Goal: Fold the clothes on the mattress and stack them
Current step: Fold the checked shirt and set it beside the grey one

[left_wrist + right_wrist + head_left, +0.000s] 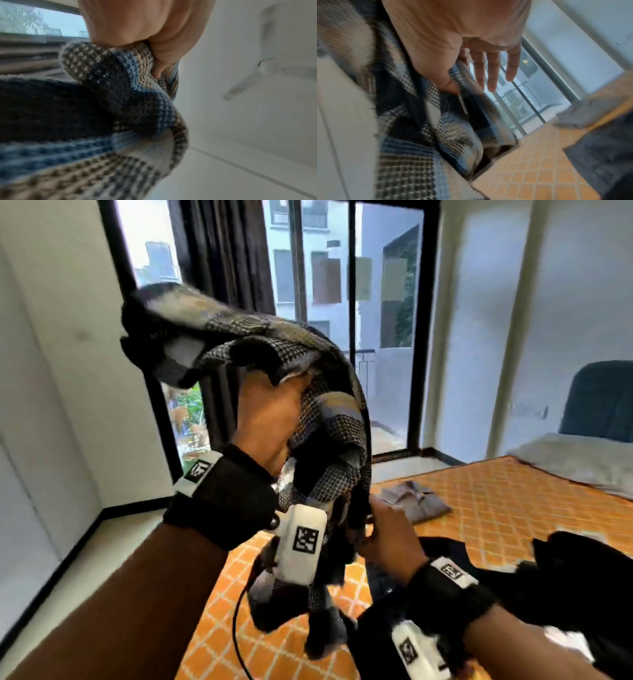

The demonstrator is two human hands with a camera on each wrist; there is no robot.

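Left hand (270,419), raised well above the mattress (496,501), fingers (157,67) clenched around a bunched fold of the checked shirt (260,344). The shirt, woven in dark, blue and cream squares, drapes over and below this hand; one part flares out to the left at the height of the glass door (387,302), the rest hangs down in front of the forearm with its lowest end clear of the mattress. Motion blur softens the cloth's edges.

Right hand (387,532), lower and to the right, thumb and forefinger pinching the hanging part of the shirt; in the right wrist view the other three fingers (493,70) are straight and spread, touching nothing.

On the orange, diamond-patterned mattress: a folded grey shirt (416,501) lying flat beyond the right hand, and a loose heap of dark clothes (565,577) at the near right, beside the right wrist.

Behind, a dark curtain (222,251) hangs against the glass door. A ceiling fan (264,69) appears in the left wrist view.
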